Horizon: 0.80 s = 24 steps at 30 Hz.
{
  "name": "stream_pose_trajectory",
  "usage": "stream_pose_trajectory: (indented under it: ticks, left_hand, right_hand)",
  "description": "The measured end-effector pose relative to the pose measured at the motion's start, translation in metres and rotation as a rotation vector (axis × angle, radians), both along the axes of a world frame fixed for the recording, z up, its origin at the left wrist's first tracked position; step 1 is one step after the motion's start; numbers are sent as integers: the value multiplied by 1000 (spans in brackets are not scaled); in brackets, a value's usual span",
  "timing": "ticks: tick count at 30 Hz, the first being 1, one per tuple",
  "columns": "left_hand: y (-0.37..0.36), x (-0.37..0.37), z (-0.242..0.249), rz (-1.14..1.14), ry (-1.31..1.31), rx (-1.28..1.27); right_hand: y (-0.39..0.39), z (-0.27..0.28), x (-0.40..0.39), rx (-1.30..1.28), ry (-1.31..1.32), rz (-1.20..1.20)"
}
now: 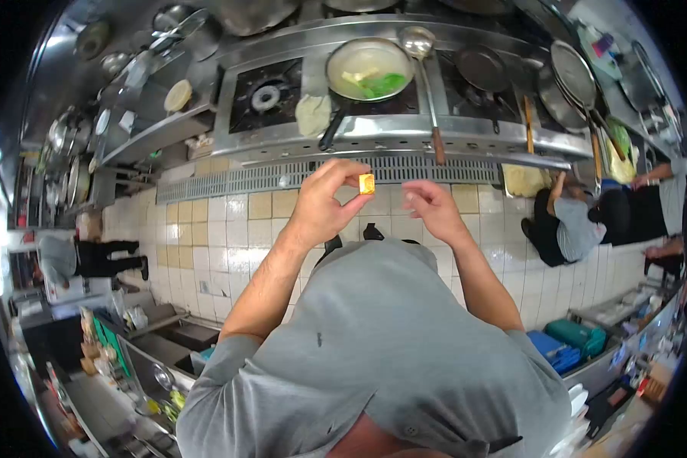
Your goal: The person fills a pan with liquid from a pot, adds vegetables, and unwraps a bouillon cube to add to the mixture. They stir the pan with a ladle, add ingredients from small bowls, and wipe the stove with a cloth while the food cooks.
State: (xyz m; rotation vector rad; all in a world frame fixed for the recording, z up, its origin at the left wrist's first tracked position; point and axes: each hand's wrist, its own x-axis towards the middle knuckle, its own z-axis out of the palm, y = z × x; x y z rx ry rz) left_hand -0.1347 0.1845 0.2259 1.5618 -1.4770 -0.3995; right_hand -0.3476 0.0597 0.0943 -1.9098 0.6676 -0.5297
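Kitchen range, left fingers (356, 202) pinching small box (367, 184) — label unreadable

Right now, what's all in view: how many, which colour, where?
Small block: one, orange and white, centre
Pan: one, pale inside, on stove
Leaves: several, green, in pan
Ladle: one, silver, right of pan
Cloth: one, cream, left of pan
Frying pan: one, black, right of ladle
Tiles: many, white and tan, floor
Bins: two, blue and green, lower right
People: at least three, grey tops, both sides
Cookware: many, mostly silver, outer edges
Left hand: one, centre, pinching block
Right hand: one, empty, right of centre
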Motion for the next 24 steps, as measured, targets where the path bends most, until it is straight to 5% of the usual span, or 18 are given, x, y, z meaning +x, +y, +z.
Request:
stream_pose_trajectory:
  ticks: [2, 8, 16, 18, 24]
  left_hand:
    - [-21, -6, -5, -59, 3, 20]
    - [-60, -31, -13, -281, -16, 111]
    - [-89, -30, -19, -494, -133, 114]
    - [-96, -30, -17, -509, -151, 55]
    - [-101, -27, -24, -519, -222, 102]
  right_hand:
    - [7, 55, -1, 501, -274, -159]
    - [2, 116, -3, -225, -106, -89]
    - [-5, 83, -7, -301, -4, -144]
    - [1, 79, -1, 229, -271, -375]
    - [-4, 88, 4, 111, -78, -432]
